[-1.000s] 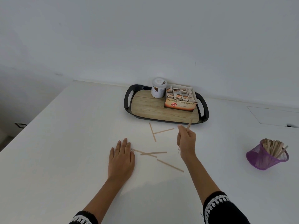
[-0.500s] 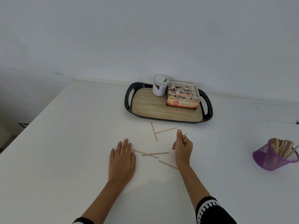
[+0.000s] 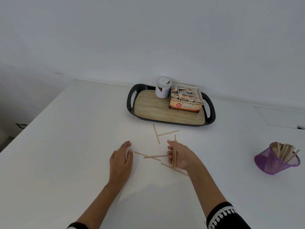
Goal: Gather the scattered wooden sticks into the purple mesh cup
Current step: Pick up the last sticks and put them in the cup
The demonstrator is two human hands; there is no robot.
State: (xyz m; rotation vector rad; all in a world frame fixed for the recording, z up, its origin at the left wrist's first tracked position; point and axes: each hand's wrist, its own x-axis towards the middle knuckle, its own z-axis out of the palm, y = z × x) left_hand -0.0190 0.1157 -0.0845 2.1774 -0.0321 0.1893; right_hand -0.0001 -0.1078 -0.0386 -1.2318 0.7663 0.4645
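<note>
Flat wooden sticks (image 3: pixel 152 157), right hand (image 3: pixel 179 155) gripping some, purple mesh cup (image 3: pixel 272 162)

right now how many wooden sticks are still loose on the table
5: two in a T near the black tray, two crossed between the hands, one under the right hand.

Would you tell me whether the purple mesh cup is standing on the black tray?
No, the purple mesh cup sits on the white table, well apart from the black tray.

Scattered sticks (image 3: pixel 156 156), tilted cup (image 3: pixel 272 164)
</note>
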